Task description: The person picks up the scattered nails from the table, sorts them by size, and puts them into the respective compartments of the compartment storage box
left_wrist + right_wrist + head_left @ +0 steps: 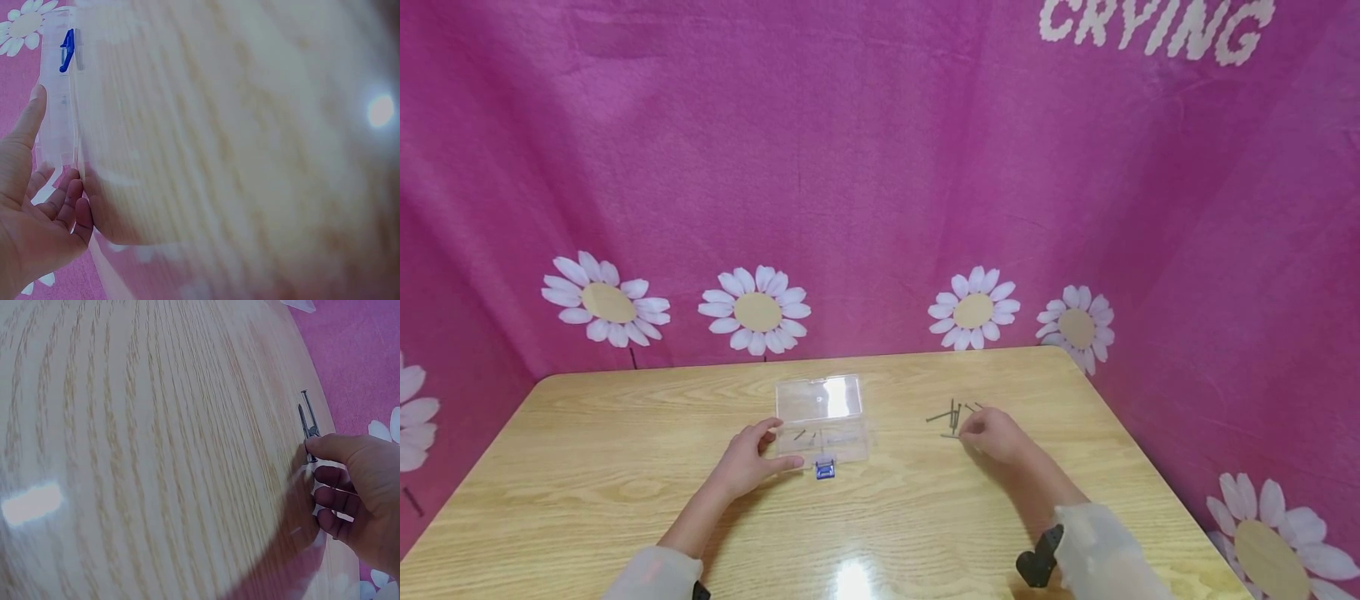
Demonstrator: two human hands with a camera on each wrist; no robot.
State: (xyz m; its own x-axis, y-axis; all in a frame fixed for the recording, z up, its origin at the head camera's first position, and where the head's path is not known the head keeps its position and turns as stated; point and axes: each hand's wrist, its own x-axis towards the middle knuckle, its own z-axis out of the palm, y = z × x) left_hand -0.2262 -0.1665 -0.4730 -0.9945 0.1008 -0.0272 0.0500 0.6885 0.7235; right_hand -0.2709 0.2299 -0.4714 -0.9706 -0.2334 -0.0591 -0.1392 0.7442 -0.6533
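Observation:
A clear plastic box (pixel 842 450) with a blue latch (pixel 825 468) lies with its lid (pixel 817 400) raised at the back; a few nails (pixel 800 435) are inside. My left hand (pixel 748 458) holds the box by its left end, thumb at the front and fingers at the side; in the left wrist view the left hand (pixel 44 212) is beside the box wall (pixel 57 112). My right hand (pixel 996 435) is at a loose pile of nails (pixel 955 412), thumb and forefinger pinching a nail (pixel 304 422). The right hand (pixel 369 494) partly hides the pile in its wrist view.
Box and nails lie on a light wood-grain table (pixel 625 467), the pile to the right of the box. Behind the table's far edge hangs a magenta cloth (pixel 865 208) with white daisies, which also covers both sides.

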